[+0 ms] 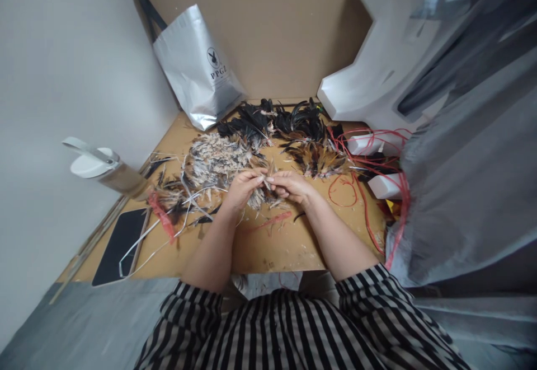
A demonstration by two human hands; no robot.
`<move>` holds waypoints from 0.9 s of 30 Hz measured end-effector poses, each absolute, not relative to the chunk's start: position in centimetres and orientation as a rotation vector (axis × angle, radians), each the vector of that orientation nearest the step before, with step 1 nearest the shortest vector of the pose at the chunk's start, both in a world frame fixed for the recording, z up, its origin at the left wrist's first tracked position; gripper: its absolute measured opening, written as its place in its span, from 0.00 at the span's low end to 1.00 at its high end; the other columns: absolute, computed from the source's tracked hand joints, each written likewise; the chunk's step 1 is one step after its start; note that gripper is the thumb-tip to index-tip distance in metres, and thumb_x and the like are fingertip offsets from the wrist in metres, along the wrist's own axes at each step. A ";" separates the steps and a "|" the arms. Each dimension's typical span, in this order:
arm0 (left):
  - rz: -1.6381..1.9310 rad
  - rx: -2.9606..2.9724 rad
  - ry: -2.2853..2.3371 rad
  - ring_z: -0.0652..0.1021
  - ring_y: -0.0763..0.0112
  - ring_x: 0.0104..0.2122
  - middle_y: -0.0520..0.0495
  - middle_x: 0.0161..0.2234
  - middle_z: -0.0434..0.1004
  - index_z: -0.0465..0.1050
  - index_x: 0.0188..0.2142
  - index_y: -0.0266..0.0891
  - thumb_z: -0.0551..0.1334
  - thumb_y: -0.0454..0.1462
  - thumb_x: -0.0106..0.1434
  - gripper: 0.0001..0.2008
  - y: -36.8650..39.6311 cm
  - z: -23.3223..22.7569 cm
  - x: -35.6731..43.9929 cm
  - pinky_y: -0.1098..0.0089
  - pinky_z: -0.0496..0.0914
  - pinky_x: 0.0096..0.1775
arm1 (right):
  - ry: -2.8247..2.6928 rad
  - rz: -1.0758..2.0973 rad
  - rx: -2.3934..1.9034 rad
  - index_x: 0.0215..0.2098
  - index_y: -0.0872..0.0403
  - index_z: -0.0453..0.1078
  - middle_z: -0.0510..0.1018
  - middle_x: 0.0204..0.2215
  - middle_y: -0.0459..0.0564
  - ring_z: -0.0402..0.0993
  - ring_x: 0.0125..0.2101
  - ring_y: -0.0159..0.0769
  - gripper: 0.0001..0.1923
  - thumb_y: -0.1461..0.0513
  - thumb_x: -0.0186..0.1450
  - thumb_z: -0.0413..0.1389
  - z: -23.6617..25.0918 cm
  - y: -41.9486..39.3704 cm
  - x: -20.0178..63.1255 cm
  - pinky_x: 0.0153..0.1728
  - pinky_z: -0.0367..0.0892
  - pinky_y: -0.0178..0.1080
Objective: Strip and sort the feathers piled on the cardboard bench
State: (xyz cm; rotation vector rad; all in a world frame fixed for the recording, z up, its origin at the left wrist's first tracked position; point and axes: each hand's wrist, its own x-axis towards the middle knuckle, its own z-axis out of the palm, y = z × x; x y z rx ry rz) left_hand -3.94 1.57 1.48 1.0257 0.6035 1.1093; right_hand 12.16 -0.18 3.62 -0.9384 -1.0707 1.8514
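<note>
Both our hands, left hand (245, 188) and right hand (291, 186), meet above the table (285, 252), each grip pinched closed on a small feather tuft (267, 180) between them. We have a pale feather pile (218, 156) just beyond our left hand and black feathers (248, 123) farther back, near a silver bag (195, 68).

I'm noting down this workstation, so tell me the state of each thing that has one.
Left hand: fingers pinched on a pale feather tuft
Right hand: fingers pinched at the same tuft
Silver bag: standing, tilted
Tumbler: lid on
Phone-like device: flat, screen dark
Black feathers: bunched
Red cord: loose, untied end unclear
</note>
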 end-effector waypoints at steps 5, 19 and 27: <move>1.116 1.027 0.610 0.74 0.72 0.34 0.46 0.39 0.74 0.74 0.24 0.35 0.68 0.35 0.45 0.06 1.6 1.1 -3.8 0.70 0.65 0.38 | -1.089 1.939 -0.848 0.22 0.61 0.67 0.65 0.13 0.41 0.49 0.10 0.17 0.12 0.59 0.49 0.62 3.4 -0.3 12.1 0.10 0.39 0.25; 1.131 1.173 0.825 0.72 0.77 0.24 0.49 0.24 0.75 0.74 0.32 0.36 0.66 0.39 0.47 0.12 1.7 1.3 -3.5 0.75 0.64 0.27 | -0.961 1.423 -1.056 0.18 0.57 0.63 0.61 0.11 0.38 0.47 0.11 0.19 0.14 0.57 0.47 0.62 3.2 0.1 11.2 0.13 0.40 0.28; 1.161 1.272 0.920 0.71 0.77 0.20 0.50 0.22 0.74 0.73 0.27 0.34 0.68 0.37 0.43 0.10 1.5 0.8 -2.5 0.73 0.65 0.26 | -1.184 0.985 -1.248 0.18 0.55 0.67 0.66 0.14 0.42 0.56 0.16 0.25 0.11 0.56 0.48 0.59 1.8 0.6 10.6 0.18 0.52 0.31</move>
